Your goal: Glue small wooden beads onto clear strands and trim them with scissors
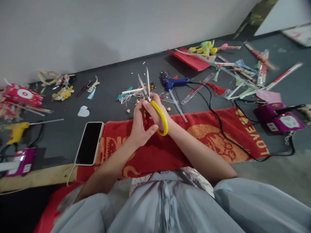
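Observation:
My right hand grips a pair of scissors with a yellow handle, whose blades point away from me and are spread apart. Close against it, my left hand is closed with its fingers curled. A small red thing shows between my hands; its kind is unclear. Just beyond the fingertips lie a pale stick, a bundle of white strings and a teal piece. Small beige crumbs are scattered around them.
A red towel lies under my forearms, with a phone at its left. Blue and yellow glue guns rest on the dark table. Purple power blocks, a black cable, red paper and wrapped sticks occupy the right.

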A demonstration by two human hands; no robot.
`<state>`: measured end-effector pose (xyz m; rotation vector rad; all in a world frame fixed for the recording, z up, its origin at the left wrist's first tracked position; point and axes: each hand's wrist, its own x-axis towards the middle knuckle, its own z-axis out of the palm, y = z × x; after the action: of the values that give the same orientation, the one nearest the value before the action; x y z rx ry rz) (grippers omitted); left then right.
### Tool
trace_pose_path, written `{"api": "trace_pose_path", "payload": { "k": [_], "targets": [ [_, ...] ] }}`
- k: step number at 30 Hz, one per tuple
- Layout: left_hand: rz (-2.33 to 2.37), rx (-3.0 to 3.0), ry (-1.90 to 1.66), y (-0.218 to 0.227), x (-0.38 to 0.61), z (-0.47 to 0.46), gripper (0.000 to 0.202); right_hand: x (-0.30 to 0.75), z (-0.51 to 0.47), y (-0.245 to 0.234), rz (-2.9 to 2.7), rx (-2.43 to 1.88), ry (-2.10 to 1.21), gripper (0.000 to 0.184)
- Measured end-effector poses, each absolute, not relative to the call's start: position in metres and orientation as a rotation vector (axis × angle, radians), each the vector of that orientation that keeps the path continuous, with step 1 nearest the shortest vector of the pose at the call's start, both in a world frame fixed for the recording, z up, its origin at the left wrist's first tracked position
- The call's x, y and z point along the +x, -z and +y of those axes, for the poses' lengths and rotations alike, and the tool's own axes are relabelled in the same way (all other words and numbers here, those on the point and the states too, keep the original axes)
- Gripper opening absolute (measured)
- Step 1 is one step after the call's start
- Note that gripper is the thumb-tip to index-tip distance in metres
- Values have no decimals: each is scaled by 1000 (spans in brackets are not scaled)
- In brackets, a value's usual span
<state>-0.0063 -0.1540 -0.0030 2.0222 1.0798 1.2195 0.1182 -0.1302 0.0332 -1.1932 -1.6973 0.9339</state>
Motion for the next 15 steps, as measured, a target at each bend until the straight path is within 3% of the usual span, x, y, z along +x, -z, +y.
{"api": "trace_pose_path", "payload": {
  "k": [3,5,15],
  "targets": [
    [1133,2074,-1116,6,-1,-163,123,117,-133,-38,-1569,-1200,-1144,33],
    [1212,2068,-1085,7,2,-166,134,117,-135,-42,-1578,-1181,-1150,33],
    [1297,2077,-1136,9,4,-162,136,115,-133,-43,-1584,-1126,-1164,46]
  ]
}}
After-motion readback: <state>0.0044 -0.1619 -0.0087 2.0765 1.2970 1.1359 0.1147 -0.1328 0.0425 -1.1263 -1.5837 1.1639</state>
